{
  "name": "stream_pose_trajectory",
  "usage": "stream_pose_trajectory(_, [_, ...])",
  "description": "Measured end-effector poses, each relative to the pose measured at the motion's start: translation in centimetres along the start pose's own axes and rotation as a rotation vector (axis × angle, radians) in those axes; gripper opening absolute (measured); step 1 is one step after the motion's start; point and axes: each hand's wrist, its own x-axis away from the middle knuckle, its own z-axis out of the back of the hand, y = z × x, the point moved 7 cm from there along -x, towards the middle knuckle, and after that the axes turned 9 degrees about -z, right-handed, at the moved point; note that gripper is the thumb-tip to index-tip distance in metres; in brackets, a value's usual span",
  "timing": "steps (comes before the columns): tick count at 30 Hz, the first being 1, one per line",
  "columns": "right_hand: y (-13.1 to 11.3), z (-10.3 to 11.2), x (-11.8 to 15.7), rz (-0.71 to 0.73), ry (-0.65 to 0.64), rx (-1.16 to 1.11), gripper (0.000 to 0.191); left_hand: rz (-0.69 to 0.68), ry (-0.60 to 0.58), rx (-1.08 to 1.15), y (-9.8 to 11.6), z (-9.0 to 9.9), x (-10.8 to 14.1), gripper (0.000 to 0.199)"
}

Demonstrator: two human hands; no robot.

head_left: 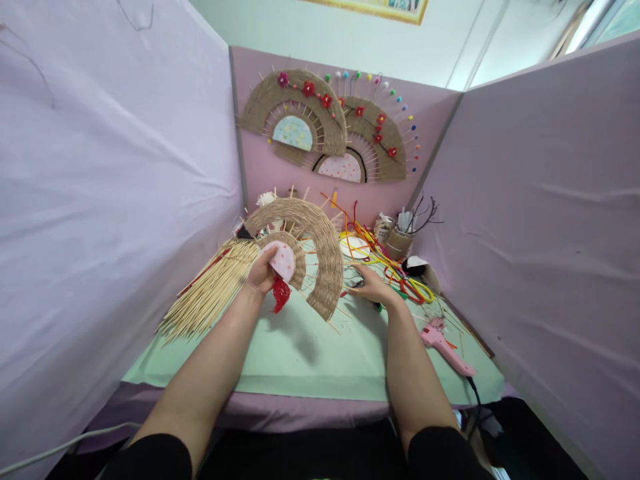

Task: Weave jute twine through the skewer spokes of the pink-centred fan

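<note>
The woven fan (327,260) was held above the green table (320,373), its pink base (285,261) pinched in the left hand (259,275). The right hand's (376,287) fingers were spread by the rim; contact couldn't be told. Thin sticks (306,193) could probably get snapped if pushed carelessly. The arc was aimed up-right, long axis slanted upper left to lower right.

Fan (329,257) above table (345,370), sticks (205,293) to its left, glue gun (446,347) to its right, two fans (334,137) on panel (436,107) behind
</note>
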Motion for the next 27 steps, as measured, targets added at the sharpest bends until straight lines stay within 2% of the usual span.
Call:
stream_pose_trajectory(3, [-2.1, 0.0, 0.5, 0.067, -0.096, -0.299, 0.071, 0.083, -0.027, -0.053, -1.1, -0.2, 0.2, 0.005])
stream_pose_trajectory(8, [-5.0, 0.9, 0.7, 0.154, 0.029, -0.860, 0.055, 0.201, -0.106, -0.154, -2.8, -0.6, 0.8, 0.005])
stream_pose_trajectory(11, [-5.8, -0.2, 0.7, 0.110, -0.018, -1.051, 0.051, 0.246, -0.143, -0.190, -3.7, -0.9, 1.2, 0.005])
stream_pose_trajectory(14, [-5.7, -1.0, 0.7, 0.023, -0.047, -1.101, 0.041, 0.259, -0.157, -0.207, -4.1, -1.0, 1.3, 0.006])
stream_pose_trajectory(18, [-4.5, -0.8, 0.4, -0.062, 0.046, -1.091, 0.025, 0.195, -0.086, -0.186, -3.5, -0.7, 0.9, 0.006])
stream_pose_trajectory(21, [-4.1, -0.2, 0.2, -0.023, 0.107, -1.062, 0.025, 0.120, -0.027, -0.173, -2.8, -0.2, 0.3, 0.007])
stream_pose_trajectory(27, [-3.5, 1.2, 0.3, 0.023, 0.204, -0.912, 0.032, 0.055, 0.032, -0.137, -2.2, 0.2, -0.2, 0.008])
